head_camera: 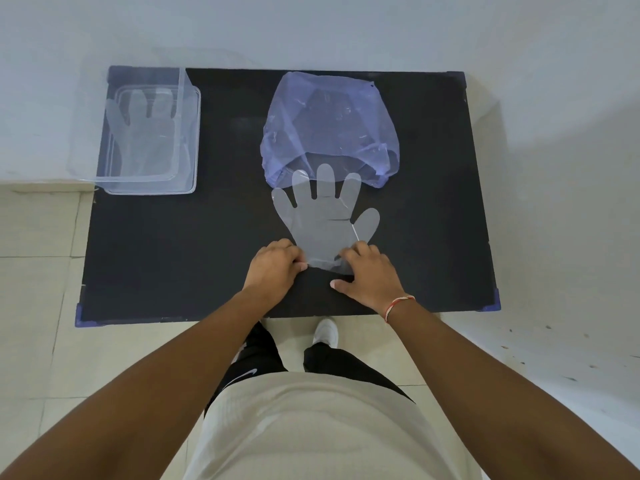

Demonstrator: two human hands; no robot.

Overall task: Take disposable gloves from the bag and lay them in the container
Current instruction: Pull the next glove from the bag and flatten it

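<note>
At the near edge of the black table, the clear glove is pinched at its cuff corners by the left hand and right hand. Both corners should be lifted evenly so it stays flat, then carried past the blue bag to the container far left, where one glove's already laid.

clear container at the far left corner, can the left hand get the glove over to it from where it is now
Probably yes. The left hand pinches the cuff of the glove, and only bare black table lies between it and the clear container, whose top is open. The bag sits off to the right.
</note>
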